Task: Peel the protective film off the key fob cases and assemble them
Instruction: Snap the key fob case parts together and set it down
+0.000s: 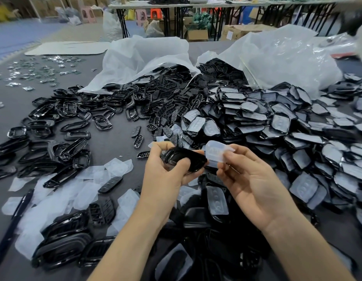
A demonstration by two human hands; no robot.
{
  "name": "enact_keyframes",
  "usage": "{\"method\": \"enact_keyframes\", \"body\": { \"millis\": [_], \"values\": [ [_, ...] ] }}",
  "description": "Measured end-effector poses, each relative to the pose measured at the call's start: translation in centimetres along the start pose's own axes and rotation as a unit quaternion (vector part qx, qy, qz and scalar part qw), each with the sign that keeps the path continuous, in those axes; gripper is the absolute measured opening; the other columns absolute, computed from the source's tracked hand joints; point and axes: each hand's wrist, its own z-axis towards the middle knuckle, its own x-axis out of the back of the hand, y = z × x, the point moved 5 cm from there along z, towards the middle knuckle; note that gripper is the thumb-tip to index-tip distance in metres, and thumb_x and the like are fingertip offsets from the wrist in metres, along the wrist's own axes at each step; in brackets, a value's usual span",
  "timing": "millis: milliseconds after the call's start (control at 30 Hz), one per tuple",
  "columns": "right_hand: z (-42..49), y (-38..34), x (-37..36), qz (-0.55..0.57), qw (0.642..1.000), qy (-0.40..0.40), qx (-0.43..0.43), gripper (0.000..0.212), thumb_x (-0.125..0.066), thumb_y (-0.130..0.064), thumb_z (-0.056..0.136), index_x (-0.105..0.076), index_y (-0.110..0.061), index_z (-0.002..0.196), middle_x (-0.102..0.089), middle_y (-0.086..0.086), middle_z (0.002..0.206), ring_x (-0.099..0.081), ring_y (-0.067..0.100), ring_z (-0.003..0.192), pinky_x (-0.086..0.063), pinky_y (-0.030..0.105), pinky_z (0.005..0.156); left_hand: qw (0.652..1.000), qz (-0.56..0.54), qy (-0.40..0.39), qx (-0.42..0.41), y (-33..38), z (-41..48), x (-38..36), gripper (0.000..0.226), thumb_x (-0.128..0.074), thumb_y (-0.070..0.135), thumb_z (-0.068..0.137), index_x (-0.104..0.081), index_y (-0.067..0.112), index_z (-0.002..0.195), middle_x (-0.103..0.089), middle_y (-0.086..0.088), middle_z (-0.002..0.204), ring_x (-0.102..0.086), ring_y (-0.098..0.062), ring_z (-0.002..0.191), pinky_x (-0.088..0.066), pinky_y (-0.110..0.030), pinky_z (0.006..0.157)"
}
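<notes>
The left hand (164, 175) grips a black case (184, 154), with the fingers curled behind it and the thumb pressing on its front. The thumb covers the lower part of the case. Just to the right of the case, the right hand (253, 183) pinches a clear film (214, 153) between the thumb and the fingertips. I cannot tell if the film is touching the case, because its lower edge is hidden there.

Right of the case lies a big pile of covered cases (277, 122), and it is cut off at the edge of the picture. Behind the case are small button pads (162, 110) and two white bags (139, 55), whose open mouths spill parts. Left of the case, black frames (64, 118) are spread on the gray table (115, 138). Loose films (64, 193) lie nearer, with a pen (20, 209) beside them. Below the case, the dark parts are blurred and hard to tell apart.
</notes>
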Motion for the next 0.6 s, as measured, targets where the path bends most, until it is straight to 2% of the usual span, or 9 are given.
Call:
{"method": "enact_keyframes", "body": {
  "millis": [133, 233, 367, 433, 533, 600],
  "values": [
    [-0.2, 0.0, -0.2, -0.039, 0.999, -0.020, 0.005, 0.017, -0.065, -0.008, 0.066, -0.065, -0.009, 0.083, -0.063, 0.004, 0.064, -0.060, 0.010, 0.053, -0.053, 0.019, 0.053, 1.000, 0.007, -0.014, -0.007, -0.1, -0.1, -0.5, 0.038, -0.051, -0.014, 0.089, -0.067, 0.020, 0.082, -0.071, -0.007, 0.079, -0.071, -0.023, 0.077, -0.058, -0.027, 0.067],
    [-0.4, -0.3, -0.3, -0.080, 0.995, -0.037, 0.042, 0.018, -0.068, -0.009, 0.065, -0.067, -0.009, 0.082, -0.065, 0.003, 0.065, -0.062, 0.009, 0.056, -0.053, 0.018, 0.054, 0.999, 0.029, -0.020, -0.019, 0.0, -0.1, -0.6, 0.040, -0.056, -0.012, 0.087, -0.068, 0.024, 0.077, -0.071, -0.006, 0.079, -0.070, -0.020, 0.077, -0.057, -0.024, 0.066],
    [-0.7, -1.0, -0.9, -0.162, 0.978, -0.087, 0.103, 0.009, -0.072, -0.014, 0.063, -0.074, -0.016, 0.071, -0.067, 0.004, 0.070, -0.062, 0.011, 0.062, -0.053, 0.019, 0.060, 0.997, 0.064, -0.035, -0.028, 0.1, -0.1, -0.7, 0.029, -0.066, -0.006, 0.084, -0.066, 0.023, 0.085, -0.067, -0.019, 0.091, -0.065, -0.022, 0.077, -0.056, -0.026, 0.066],
    [-0.9, -0.9, -1.2, -0.182, 0.971, -0.107, 0.114, 0.009, -0.072, -0.015, 0.062, -0.074, -0.017, 0.071, -0.067, 0.002, 0.069, -0.061, 0.012, 0.061, -0.053, 0.019, 0.061, 0.996, 0.079, -0.037, -0.032, 0.0, -0.1, -0.7, 0.029, -0.070, -0.005, 0.081, -0.065, 0.023, 0.088, -0.064, -0.015, 0.088, -0.061, -0.018, 0.073, -0.054, -0.022, 0.062],
    [-0.8, -0.9, -1.1, -0.200, 0.966, -0.080, 0.145, 0.009, -0.075, -0.013, 0.064, -0.074, -0.018, 0.071, -0.068, 0.002, 0.068, -0.062, 0.011, 0.061, -0.052, 0.018, 0.060, 0.994, 0.084, -0.043, -0.049, 0.2, -0.2, -0.8, 0.028, -0.074, -0.001, 0.079, -0.065, 0.024, 0.090, -0.066, -0.015, 0.089, -0.065, -0.021, 0.078, -0.056, -0.026, 0.067],
    [-0.7, -1.2, -0.7, -0.256, 0.946, -0.034, 0.196, 0.014, -0.077, -0.007, 0.069, -0.072, -0.020, 0.070, -0.070, 0.000, 0.069, -0.064, 0.008, 0.063, -0.052, 0.017, 0.061, 0.988, 0.121, -0.031, -0.089, 0.5, -0.4, -1.0, 0.024, -0.076, 0.011, 0.077, -0.064, 0.028, 0.089, -0.069, -0.007, 0.090, -0.067, -0.021, 0.084, -0.058, -0.033, 0.071]
  ]
}}
